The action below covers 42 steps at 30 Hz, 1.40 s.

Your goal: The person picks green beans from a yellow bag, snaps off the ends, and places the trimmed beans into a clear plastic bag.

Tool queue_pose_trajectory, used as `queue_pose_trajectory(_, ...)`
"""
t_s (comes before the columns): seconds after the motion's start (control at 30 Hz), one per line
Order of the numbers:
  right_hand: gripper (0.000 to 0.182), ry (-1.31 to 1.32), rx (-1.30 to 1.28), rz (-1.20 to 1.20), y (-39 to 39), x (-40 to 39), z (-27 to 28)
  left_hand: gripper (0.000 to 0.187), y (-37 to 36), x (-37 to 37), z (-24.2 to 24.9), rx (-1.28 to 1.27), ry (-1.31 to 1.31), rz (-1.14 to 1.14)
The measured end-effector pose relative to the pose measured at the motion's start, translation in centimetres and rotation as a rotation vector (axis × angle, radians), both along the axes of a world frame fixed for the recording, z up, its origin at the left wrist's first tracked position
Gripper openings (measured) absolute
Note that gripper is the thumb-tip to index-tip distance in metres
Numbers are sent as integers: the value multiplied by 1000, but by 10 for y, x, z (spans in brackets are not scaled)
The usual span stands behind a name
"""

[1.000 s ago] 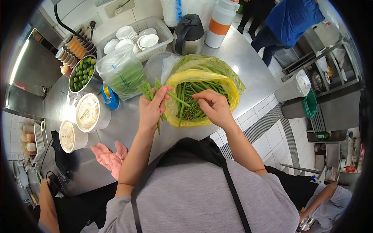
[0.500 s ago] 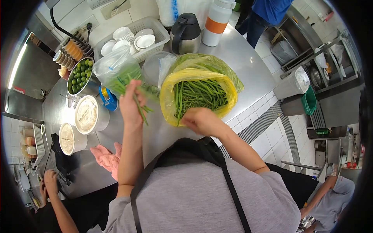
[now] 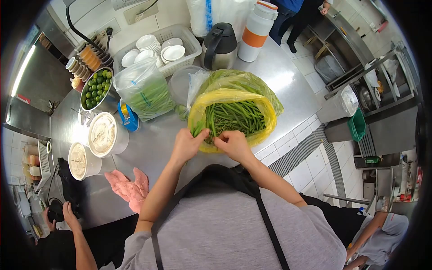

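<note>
Several green beans are gripped in my left hand [image 3: 189, 144], their ends poking up above the fingers at the bag's near-left rim. Right beside it, my right hand [image 3: 233, 145] is closed in a pinch at the tip of a green bean [image 3: 213, 125]. Both hands are over the near edge of a yellow plastic bag [image 3: 270, 119], which stands with its mouth wide, full of loose green beans [image 3: 238, 113]. To the left stands a clear plastic bag [image 3: 146, 92] holding more green beans, lined up lengthwise.
A bowl of limes [image 3: 96, 90], a blue tape dispenser [image 3: 129, 119], two lidded tubs [image 3: 108, 134] and a pink cloth [image 3: 128, 188] lie left. Behind are a dish basket [image 3: 193, 47], a thermal jug [image 3: 219, 47] and a white-orange bottle [image 3: 255, 33]. Other people stand nearby.
My left hand has come from beside the clear bag down and right to the yellow bag's rim, still holding beans. My right hand has shifted slightly right and now meets it.
</note>
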State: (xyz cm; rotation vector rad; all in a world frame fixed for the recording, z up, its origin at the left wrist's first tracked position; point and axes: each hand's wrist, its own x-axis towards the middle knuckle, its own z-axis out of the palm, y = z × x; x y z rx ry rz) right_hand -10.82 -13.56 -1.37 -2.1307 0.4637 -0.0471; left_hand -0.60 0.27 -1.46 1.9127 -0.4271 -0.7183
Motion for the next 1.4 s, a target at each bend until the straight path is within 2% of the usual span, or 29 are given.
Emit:
queue_pose_trajectory(0.03, 27, -27, 176, -87, 1, -4, 6, 26, -5, -1, 0, -2, -3, 0)
queue_pose_trajectory(0.1, 25, -64, 203, -69, 8, -9, 0, 26, -20, -6, 4, -78, 105, -17)
queue_pose_trajectory(0.17, 22, -100, 228, -58, 10, -11, 0, 26, -33, -3, -11, -154, 40, -29)
queue_pose_trajectory(0.23, 21, -240, 112, -119, 3, -2, 6, 27, -41, 5, -9, -232, -33, -38)
queue_pose_trajectory(0.3, 10, -409, -180, -175, -23, 2, -9, 26, -38, 14, -3, -10, -238, -178)
queue_pose_trajectory(0.33, 7, -515, -313, -220, -34, 4, -6, 25, -37, 15, -1, -65, -313, -179)
queue_pose_trajectory(0.47, 13, -666, -483, -171, -55, 7, 18, 22, -29, 7, 31, 45, -499, -232)
queue_pose_trajectory(0.53, 12, -605, -331, -88, -58, 8, 20, 19, -27, 4, 35, 9, -610, -235)
queue_pose_trajectory(0.67, 10, -497, -218, -65, -56, 8, 30, 18, -22, 3, 33, -72, -705, -236)
queue_pose_trajectory(0.73, 10, -252, 189, -184, -54, 6, 37, 17, -21, 4, 32, -176, -663, -187)
queue_pose_trajectory(0.77, 10, -251, 190, -183, -55, 5, 36, 17, -20, 4, 33, -175, -662, -186)
queue_pose_trajectory(0.83, 12, -276, 449, -177, -57, 5, 32, 15, -20, 5, 34, -231, -660, -168)
queue_pose_trajectory(0.97, 12, -311, 468, -185, -57, 6, 29, 15, -19, 3, 33, -223, -664, -160)
queue_pose_trajectory(1.07, 14, -288, 520, -183, -58, 6, 27, 15, -20, 2, 31, -215, -768, -158)
queue_pose_trajectory(1.13, 17, -265, 1159, -87, -54, 5, 31, 16, -23, 0, 31, -237, -852, -145)
queue_pose_trajectory(1.17, 17, -265, 1161, -88, -53, 6, 30, 16, -24, 0, 29, -234, -851, -145)
queue_pose_trajectory(1.23, 20, -283, 1071, -106, -51, 10, 29, 18, -27, 3, 28, -304, -622, -55)
queue_pose_trajectory(1.27, 20, -285, 1070, -105, -50, 12, 28, 18, -27, 5, 30, -305, -624, -56)
queue_pose_trajectory(1.33, 15, -345, 429, -188, -47, 15, 27, 19, -24, 10, 39, -397, -54, 116)
queue_pose_trajectory(1.4, 15, -311, 347, -90, -42, 13, 34, 20, -22, 13, 43, -466, 1, 145)
